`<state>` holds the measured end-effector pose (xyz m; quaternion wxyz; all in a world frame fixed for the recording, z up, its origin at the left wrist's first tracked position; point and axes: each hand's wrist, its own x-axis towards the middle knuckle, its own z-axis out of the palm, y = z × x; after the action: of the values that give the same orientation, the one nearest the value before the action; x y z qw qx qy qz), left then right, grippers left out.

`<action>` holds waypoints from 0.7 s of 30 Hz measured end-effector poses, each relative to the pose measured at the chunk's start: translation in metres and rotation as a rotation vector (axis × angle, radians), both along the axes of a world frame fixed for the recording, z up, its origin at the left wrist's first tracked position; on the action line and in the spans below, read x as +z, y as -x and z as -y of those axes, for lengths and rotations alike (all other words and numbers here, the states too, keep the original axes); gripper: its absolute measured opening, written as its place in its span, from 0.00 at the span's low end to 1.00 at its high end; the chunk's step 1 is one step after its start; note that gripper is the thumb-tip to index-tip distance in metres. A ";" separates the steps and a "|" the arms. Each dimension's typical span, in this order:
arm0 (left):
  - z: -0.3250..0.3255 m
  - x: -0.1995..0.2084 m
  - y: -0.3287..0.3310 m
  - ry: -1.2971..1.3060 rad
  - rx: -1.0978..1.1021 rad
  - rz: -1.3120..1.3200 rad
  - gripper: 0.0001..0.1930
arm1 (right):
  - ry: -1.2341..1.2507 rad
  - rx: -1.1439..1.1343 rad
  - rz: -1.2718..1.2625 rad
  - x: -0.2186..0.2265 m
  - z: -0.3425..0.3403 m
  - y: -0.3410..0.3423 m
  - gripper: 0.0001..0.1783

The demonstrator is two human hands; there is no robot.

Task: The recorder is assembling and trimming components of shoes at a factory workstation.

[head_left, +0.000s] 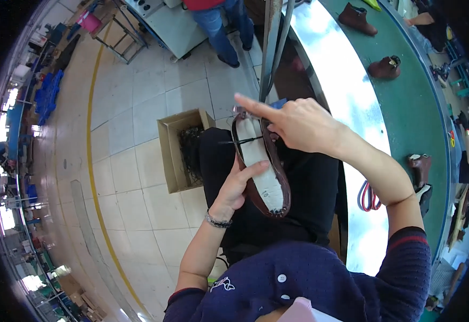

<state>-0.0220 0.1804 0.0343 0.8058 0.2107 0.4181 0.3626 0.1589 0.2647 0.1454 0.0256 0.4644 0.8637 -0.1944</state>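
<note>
Cardboard box (169, 161), well left of the hands, with a dark tangle (190, 150) inside. Next, left hand (233, 190) curled round the left edge of an upturned brown shoe (257, 153), thumb laid across its pale sole, fingers mostly hidden beneath. Probably light enough for one hand; likely stiff along the sole, more yielding and perhaps a little slippery at the brown sides. Best taken by both long edges around the middle, clear of the thin black tie (250, 139) crossing the sole. Lying between the two hands, above the black trousers (218, 155): near end past the left thumb toward the body, far end close to the right index finger. Right hand (307, 126) partly unfolded, index finger stretched out past the shoe's far end, other fingers bent in by its right rim; impossible to tell whether gripping anything. Right of that hand, shiny worktop (360, 80), with red and blue loops (370, 197) on the body side of the forearm. Farther right, green surface (406, 107) bearing brown boots (385, 68), well apart.
</note>
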 end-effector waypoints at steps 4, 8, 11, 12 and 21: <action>0.012 0.020 0.005 -0.067 -0.059 -0.079 0.38 | -0.167 -0.068 -0.490 -0.014 0.036 -0.027 0.40; 0.027 0.000 0.007 -0.340 -0.244 -0.155 0.54 | 0.131 -0.365 -0.833 -0.028 0.085 -0.045 0.40; 0.026 -0.023 0.001 -0.579 -0.338 -0.118 0.74 | 0.118 -0.421 -0.932 -0.062 0.125 -0.033 0.43; 0.030 -0.038 0.008 -0.561 -0.393 -0.084 0.76 | 0.165 -0.452 -0.920 -0.072 0.139 -0.029 0.43; 0.037 -0.055 -0.018 -0.230 -0.087 0.058 0.39 | 0.208 -0.461 -0.804 -0.102 0.193 -0.034 0.43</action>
<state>-0.0039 0.1434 -0.0212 0.8032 0.3088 0.3407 0.3788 0.1927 0.0714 0.0431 -0.3083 0.5268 0.6555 -0.4448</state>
